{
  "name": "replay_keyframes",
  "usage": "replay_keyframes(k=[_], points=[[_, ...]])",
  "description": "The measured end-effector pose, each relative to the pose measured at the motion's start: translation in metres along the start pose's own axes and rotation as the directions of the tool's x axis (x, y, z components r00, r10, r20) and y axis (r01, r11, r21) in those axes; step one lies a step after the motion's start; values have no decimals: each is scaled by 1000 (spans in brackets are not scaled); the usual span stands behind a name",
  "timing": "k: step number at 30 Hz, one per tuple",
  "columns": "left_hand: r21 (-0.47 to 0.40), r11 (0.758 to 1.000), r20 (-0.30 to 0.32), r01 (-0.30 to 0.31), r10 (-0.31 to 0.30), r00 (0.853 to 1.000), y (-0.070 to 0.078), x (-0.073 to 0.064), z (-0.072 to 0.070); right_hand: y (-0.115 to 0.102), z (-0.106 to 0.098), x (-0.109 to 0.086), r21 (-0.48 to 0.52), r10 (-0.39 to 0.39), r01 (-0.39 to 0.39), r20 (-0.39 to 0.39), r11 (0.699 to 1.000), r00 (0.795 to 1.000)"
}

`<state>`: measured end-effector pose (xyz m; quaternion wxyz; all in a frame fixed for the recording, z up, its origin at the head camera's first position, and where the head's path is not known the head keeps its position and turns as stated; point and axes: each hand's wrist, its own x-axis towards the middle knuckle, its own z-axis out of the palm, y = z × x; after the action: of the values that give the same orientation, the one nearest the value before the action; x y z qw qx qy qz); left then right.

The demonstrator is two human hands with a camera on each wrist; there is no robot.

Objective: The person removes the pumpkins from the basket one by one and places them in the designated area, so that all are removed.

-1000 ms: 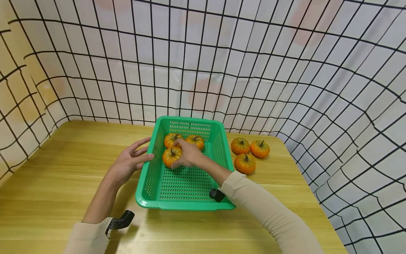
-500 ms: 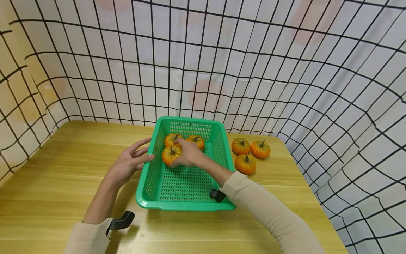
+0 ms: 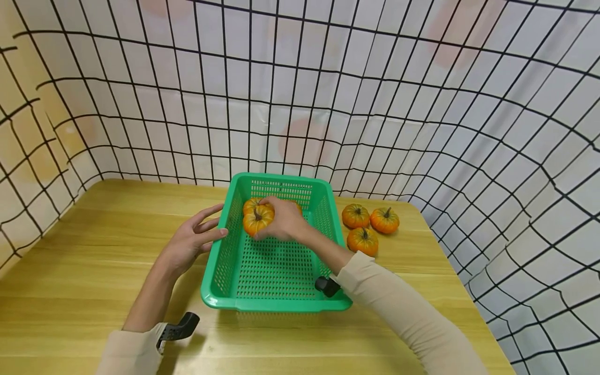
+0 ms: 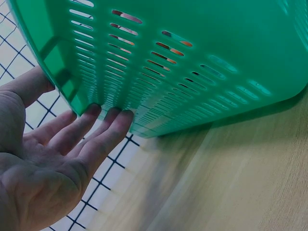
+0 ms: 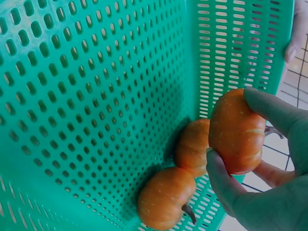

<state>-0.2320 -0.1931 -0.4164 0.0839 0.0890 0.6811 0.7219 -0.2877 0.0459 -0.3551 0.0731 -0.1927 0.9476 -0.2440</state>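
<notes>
A small orange pumpkin point(image 3: 257, 222) with a brown stem is gripped between the thumb and fingers of my right hand point(image 3: 289, 221), inside the green plastic basket point(image 3: 281, 304). In the right wrist view this held pumpkin point(image 5: 235, 137) hangs above the basket floor. Two more pumpkins sit in the far left part of the basket: one point(image 5: 166, 198) with its stem in sight, the other point(image 5: 191, 149) partly behind the held one. My left hand point(image 3: 187, 242) is at the basket's left side, fingertips against its slotted outer wall point(image 4: 236, 43) and thumb at the rim.
To the right of the basket, three small pumpkins stand close together on the wooden table point(image 3: 94, 260): one at the back left point(image 3: 355, 215), one at the right point(image 3: 384, 221), one in front point(image 3: 362, 242). A white curtain with black grid lines encloses the back and sides.
My right hand has lifted the gripped pumpkin and moved it slightly back and right, now covering much of the pumpkins behind. My left hand and the basket have stayed nearly still.
</notes>
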Motion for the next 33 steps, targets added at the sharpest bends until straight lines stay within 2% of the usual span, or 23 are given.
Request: replay_keyframes(k=[9,33], points=[[-14,1000,4,-1,1,1000,0,0,1,1,-15,-7,60,0,1,-20,998,1000],[-3,1000,5,3,-3,1000,2,-1,1,23,-61,-33,80,-24,30,-79,996,997]])
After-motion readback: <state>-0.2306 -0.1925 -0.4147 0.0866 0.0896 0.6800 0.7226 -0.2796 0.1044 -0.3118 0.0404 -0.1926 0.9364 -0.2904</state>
